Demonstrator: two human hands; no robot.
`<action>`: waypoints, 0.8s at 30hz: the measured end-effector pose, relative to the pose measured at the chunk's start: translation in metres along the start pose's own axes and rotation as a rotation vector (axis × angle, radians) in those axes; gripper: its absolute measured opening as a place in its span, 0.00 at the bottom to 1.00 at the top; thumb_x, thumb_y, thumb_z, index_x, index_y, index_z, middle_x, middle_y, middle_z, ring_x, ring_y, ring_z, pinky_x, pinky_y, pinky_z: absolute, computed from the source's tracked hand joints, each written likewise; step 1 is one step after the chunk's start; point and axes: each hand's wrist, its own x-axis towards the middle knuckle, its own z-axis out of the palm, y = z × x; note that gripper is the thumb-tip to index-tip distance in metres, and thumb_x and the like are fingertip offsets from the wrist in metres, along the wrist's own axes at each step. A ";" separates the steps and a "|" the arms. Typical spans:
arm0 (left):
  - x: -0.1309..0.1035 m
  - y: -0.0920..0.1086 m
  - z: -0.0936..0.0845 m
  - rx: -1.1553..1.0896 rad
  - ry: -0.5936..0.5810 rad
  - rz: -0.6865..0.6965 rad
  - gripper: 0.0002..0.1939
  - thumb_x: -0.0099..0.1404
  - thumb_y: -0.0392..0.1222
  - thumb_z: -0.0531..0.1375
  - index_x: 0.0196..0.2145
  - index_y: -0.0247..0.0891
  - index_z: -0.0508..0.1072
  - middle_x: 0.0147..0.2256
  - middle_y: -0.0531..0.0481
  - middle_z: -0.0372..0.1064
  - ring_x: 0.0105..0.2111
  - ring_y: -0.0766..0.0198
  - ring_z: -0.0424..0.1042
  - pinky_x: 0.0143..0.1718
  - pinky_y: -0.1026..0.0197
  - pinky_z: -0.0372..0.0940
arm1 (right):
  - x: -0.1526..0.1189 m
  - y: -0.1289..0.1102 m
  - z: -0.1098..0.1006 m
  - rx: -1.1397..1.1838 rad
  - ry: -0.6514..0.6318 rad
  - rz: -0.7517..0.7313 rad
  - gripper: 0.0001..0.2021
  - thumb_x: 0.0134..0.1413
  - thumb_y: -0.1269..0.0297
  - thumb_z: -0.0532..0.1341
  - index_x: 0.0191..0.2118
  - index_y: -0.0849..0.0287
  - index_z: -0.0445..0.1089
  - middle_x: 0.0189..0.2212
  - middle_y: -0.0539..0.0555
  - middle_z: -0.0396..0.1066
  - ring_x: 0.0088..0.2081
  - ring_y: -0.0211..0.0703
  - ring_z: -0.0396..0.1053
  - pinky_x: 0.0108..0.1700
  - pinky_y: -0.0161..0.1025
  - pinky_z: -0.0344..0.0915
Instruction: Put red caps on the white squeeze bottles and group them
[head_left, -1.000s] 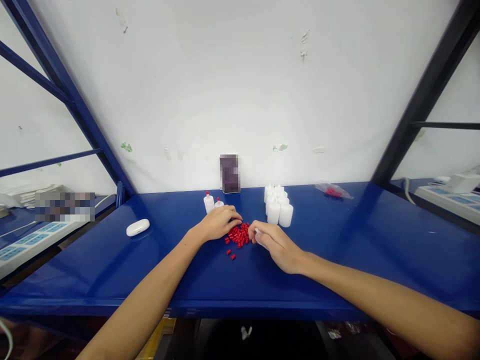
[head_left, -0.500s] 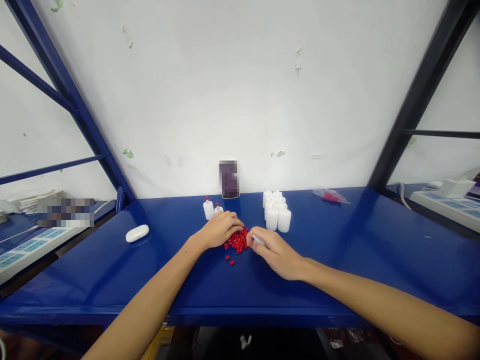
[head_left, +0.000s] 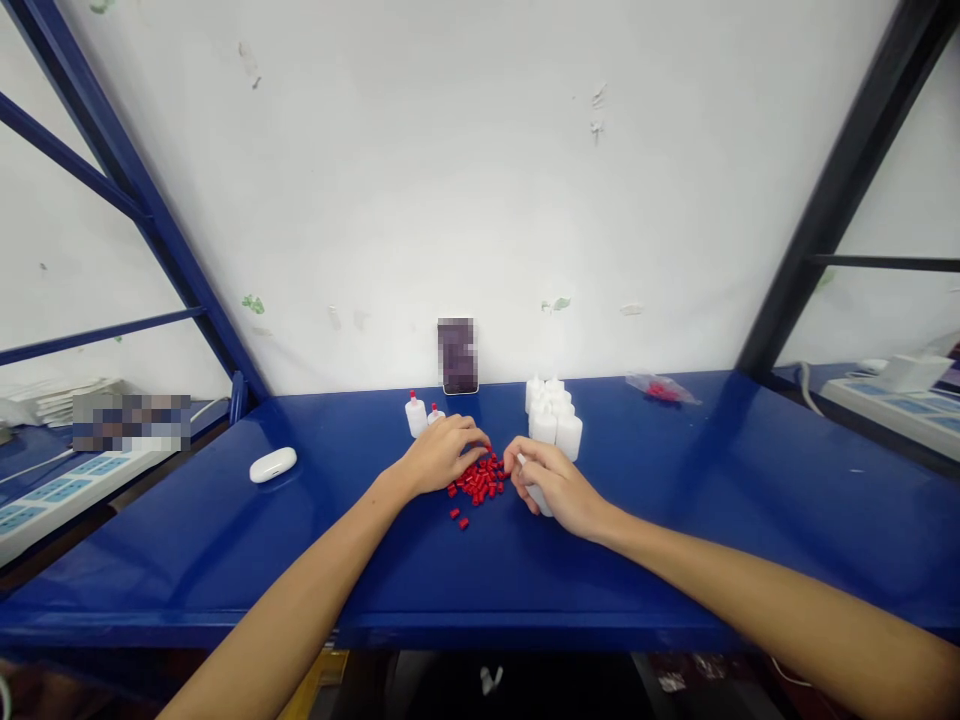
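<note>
My left hand (head_left: pixel 448 452) is over the far left side of a loose pile of small red caps (head_left: pixel 478 484). Its thumb and fingers are drawn together around a red cap (head_left: pixel 488 448) at the tips. To the right of the pile, my right hand (head_left: pixel 555 482) is closed around a small white squeeze bottle (head_left: pixel 537 497), which its fingers partly cover. Behind my left hand stand two white bottles with red caps, one (head_left: pixel 415 416) in full sight and another (head_left: pixel 434 413) partly hidden by the hand. Several uncapped white bottles (head_left: pixel 568 434) stand grouped beyond my right hand.
A phone (head_left: pixel 458 356) leans against the wall at the back of the blue table (head_left: pixel 360 560). A white earphone case (head_left: pixel 273 465) lies on the left. A clear bag of red caps (head_left: pixel 662 390) rests at the back right. Power strips flank the table.
My right hand has shifted slightly right and tilted the bottle more upright, its fingers looser and more of the bottle showing. My left fingertips have risen a little from the pile with a red cap.
</note>
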 end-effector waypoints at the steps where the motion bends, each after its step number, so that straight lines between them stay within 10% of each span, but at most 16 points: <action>1: -0.001 0.003 -0.001 -0.044 0.067 0.000 0.09 0.70 0.41 0.56 0.41 0.38 0.75 0.36 0.48 0.72 0.37 0.61 0.70 0.40 0.59 0.61 | 0.000 0.000 0.000 0.001 0.008 -0.004 0.07 0.42 0.67 0.51 0.32 0.57 0.61 0.18 0.43 0.60 0.17 0.34 0.57 0.20 0.32 0.53; 6: -0.010 0.026 -0.004 -0.098 0.371 0.068 0.09 0.72 0.37 0.50 0.42 0.36 0.69 0.30 0.50 0.72 0.27 0.66 0.68 0.33 0.63 0.61 | 0.000 0.003 0.001 -0.043 0.056 -0.021 0.07 0.44 0.68 0.51 0.32 0.57 0.62 0.17 0.43 0.58 0.17 0.34 0.58 0.21 0.32 0.53; 15: -0.014 0.033 -0.013 -0.030 0.265 0.150 0.09 0.70 0.34 0.50 0.39 0.37 0.69 0.29 0.50 0.72 0.27 0.66 0.68 0.30 0.63 0.60 | -0.002 0.004 -0.001 -0.062 0.053 -0.119 0.07 0.48 0.71 0.51 0.35 0.56 0.58 0.22 0.43 0.62 0.18 0.33 0.59 0.22 0.32 0.54; 20: -0.058 0.110 -0.021 -0.264 0.246 0.308 0.08 0.70 0.36 0.51 0.37 0.38 0.70 0.27 0.50 0.70 0.27 0.65 0.64 0.34 0.59 0.59 | -0.002 0.008 -0.003 -0.095 0.011 -0.137 0.05 0.49 0.71 0.51 0.33 0.57 0.61 0.22 0.44 0.60 0.20 0.33 0.58 0.23 0.32 0.55; 24: -0.115 0.163 0.026 -0.501 -0.106 0.349 0.18 0.73 0.38 0.49 0.24 0.37 0.65 0.18 0.57 0.62 0.18 0.72 0.53 0.41 0.59 0.59 | -0.001 0.007 -0.005 -0.131 -0.006 -0.123 0.05 0.50 0.72 0.51 0.31 0.57 0.61 0.22 0.45 0.60 0.20 0.33 0.59 0.23 0.32 0.56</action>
